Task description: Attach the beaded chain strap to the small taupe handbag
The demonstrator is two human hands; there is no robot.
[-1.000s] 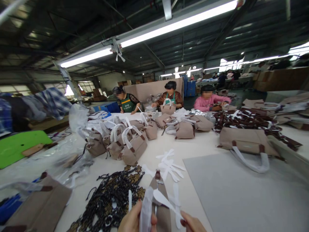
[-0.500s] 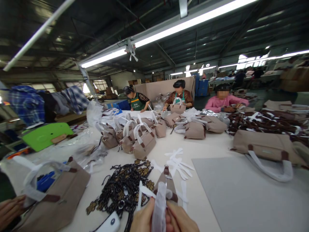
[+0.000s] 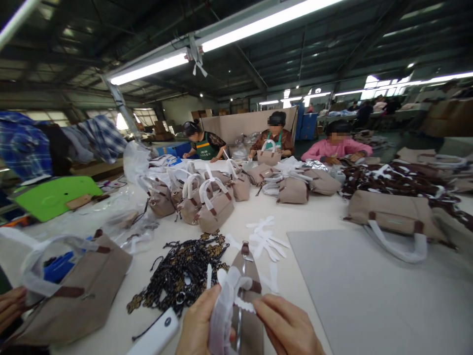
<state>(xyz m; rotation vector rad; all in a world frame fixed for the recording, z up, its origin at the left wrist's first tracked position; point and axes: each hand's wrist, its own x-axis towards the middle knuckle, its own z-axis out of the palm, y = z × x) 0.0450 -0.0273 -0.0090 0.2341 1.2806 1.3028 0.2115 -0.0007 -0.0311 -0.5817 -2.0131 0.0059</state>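
Observation:
A taupe handbag (image 3: 249,330) stands end-on in front of me, its zip running down the middle and a brown tab at its far end. My left hand (image 3: 197,318) is closed around its handle (image 3: 220,315), which is wrapped in thin white film. Between the fingertips of my right hand (image 3: 290,325) is the end of a white strip (image 3: 245,304) with a wavy edge, stretching toward the handle. Beyond the bag lie several loose white strips (image 3: 268,241). To its left is a heap of black cords with bronze-coloured flower-shaped pieces (image 3: 181,276).
A white device with a round button (image 3: 157,335) lies left of my left hand. Another person's hand (image 3: 13,305) is beside a larger taupe bag (image 3: 84,296) at the left. A grey board (image 3: 369,291) covers the right side; finished-looking bags (image 3: 216,212) and co-workers are across the table.
My right hand has moved right, away from my left, drawing out the wavy white strip. The handle tilts left with my left hand, and the view has shifted slightly.

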